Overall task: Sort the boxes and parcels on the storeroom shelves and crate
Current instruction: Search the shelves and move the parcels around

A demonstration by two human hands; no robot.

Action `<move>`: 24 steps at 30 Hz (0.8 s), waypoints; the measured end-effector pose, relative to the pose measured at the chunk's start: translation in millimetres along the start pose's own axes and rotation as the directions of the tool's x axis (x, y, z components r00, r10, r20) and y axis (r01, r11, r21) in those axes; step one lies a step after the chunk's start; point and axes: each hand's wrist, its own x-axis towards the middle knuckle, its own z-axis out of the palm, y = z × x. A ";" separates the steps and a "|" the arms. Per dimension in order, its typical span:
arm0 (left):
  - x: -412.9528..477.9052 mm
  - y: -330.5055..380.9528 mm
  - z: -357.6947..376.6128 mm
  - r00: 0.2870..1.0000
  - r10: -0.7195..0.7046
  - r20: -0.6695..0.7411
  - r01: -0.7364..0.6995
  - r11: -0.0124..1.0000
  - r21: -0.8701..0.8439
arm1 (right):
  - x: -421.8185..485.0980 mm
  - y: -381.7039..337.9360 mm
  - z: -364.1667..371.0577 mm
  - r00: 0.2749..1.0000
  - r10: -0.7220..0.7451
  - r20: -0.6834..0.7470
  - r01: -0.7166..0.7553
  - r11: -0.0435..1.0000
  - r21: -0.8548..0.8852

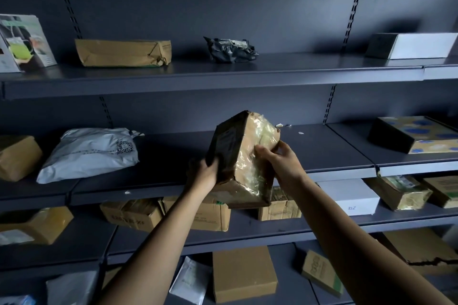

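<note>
1. A battered brown cardboard box (250, 156), glossy with clear tape, is held tilted, with the left grip (207, 168) and right grip (281, 160) both clamped on it.
2. It hangs at the dark metal shelf's (327, 151) front edge; open shelf lies behind.

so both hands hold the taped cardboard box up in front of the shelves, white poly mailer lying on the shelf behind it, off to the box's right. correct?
Not quite. The head view shows the white poly mailer lying to the box's left, not its right. The rest holds: the left hand and right hand both hold the taped cardboard box up in front of the shelves, and the mailer lies on the shelf behind it.
</note>
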 end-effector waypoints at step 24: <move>8.9 9.5 -9.4 0.989 -0.025 0.147 0.040 0.994 -0.103 | -13.7 -11.1 25.9 0.899 -0.282 0.334 0.418 0.778 -0.469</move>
